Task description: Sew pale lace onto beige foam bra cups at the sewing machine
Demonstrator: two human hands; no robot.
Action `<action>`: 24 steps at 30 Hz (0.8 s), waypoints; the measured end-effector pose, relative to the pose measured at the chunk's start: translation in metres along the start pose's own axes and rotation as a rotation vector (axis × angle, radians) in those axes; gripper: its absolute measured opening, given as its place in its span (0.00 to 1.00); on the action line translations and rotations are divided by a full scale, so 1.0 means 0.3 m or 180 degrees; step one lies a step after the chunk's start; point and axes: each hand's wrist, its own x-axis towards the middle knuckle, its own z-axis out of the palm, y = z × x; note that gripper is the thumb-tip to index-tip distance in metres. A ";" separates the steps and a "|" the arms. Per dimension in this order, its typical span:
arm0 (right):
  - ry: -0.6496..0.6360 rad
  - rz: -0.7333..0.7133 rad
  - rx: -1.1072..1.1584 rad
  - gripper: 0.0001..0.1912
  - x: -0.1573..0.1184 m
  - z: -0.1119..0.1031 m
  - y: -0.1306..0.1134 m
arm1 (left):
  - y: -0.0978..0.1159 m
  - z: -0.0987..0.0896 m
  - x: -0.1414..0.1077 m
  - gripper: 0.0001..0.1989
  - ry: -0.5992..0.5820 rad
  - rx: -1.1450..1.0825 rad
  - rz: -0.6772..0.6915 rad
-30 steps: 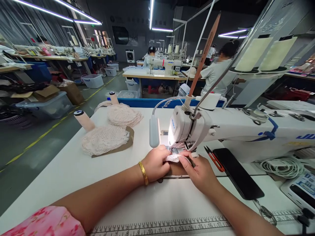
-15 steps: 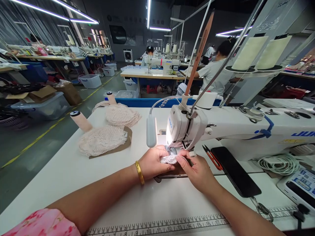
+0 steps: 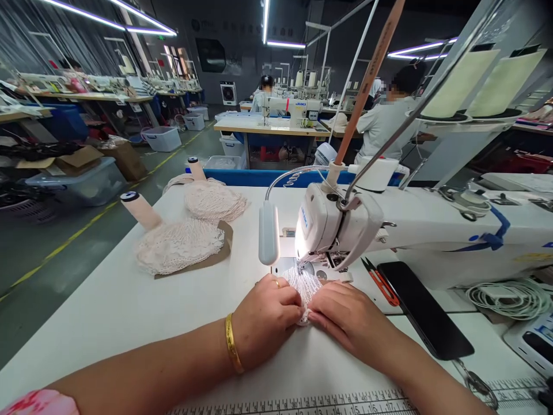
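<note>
A piece of white lace lies under the needle area of the white sewing machine, its far part lit by the machine's lamp. My left hand, with a gold bangle at the wrist, pinches the lace's near left edge. From the other side my right hand grips the near right edge, its fingers close to those of my left. Between them the lace is gathered toward the front. The fingertips are partly hidden in the fabric.
Stacked lace pieces and a thread cone lie on the left. Right of the machine head are orange thread snips, a black phone and a coiled cable. A lamp hangs beside the needle. Co-workers sit beyond.
Both hands have come toward me from the needle, with the lace now spread longer between needle and fingers. The view has shifted slightly.
</note>
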 end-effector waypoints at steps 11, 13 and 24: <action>0.0243 0.0017 -0.0376 0.13 0.014 0.023 0.036 | -0.035 0.020 0.024 0.11 0.0029 0.0260 -0.0087; 0.0306 0.0022 -0.0427 0.13 0.018 0.030 0.048 | -0.046 0.022 0.032 0.12 0.0043 0.0338 -0.0088; 0.0297 0.0460 -0.0503 0.14 0.017 0.056 0.080 | -0.103 0.005 0.076 0.11 -0.0255 -0.0155 -0.0636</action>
